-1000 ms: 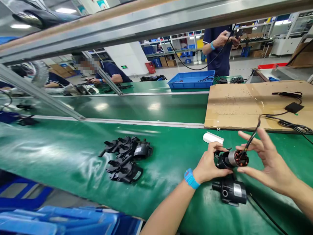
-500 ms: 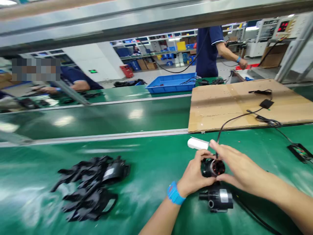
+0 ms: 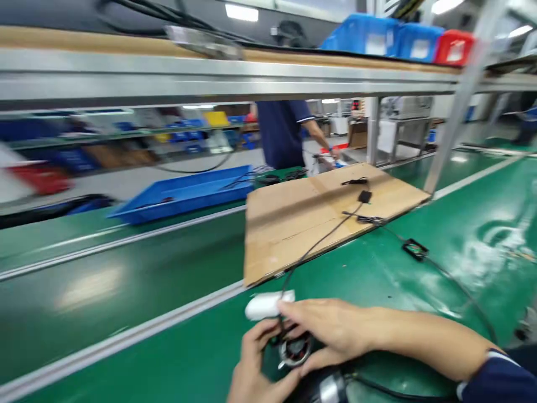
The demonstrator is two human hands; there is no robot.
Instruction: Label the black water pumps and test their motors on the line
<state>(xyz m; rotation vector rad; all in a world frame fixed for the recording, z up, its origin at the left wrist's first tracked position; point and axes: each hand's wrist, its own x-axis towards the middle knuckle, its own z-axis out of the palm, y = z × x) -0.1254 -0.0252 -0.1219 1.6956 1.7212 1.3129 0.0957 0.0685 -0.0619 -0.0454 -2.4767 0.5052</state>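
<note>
Between my two hands sits a small black motor part [image 3: 296,351] with a round open end, metal rim and reddish windings inside. My left hand [image 3: 260,366] curls around its left side, thumb at the lower rim. From the right, my right hand [image 3: 331,330] closes on it with fingers at the top and thumb at the lower edge. A black cable [image 3: 300,260] runs from the part up over the cardboard. Just beyond my fingers lies a white half-round piece [image 3: 263,306]. Below my hands a black pump body [image 3: 333,389] with a silver label is cut off by the picture's edge.
A cardboard sheet [image 3: 289,224] lies across the bench ahead, bearing a small black box [image 3: 364,197] and cables. An open black case [image 3: 415,249] rests on the green mat [image 3: 369,274]. Beyond are a blue tray [image 3: 188,196] and a standing person [image 3: 281,134]. A metal shelf beam [image 3: 210,78] crosses overhead.
The view has swung right and upward, so the pile of black parts at the left is out of frame. My hands remain around the motor part.
</note>
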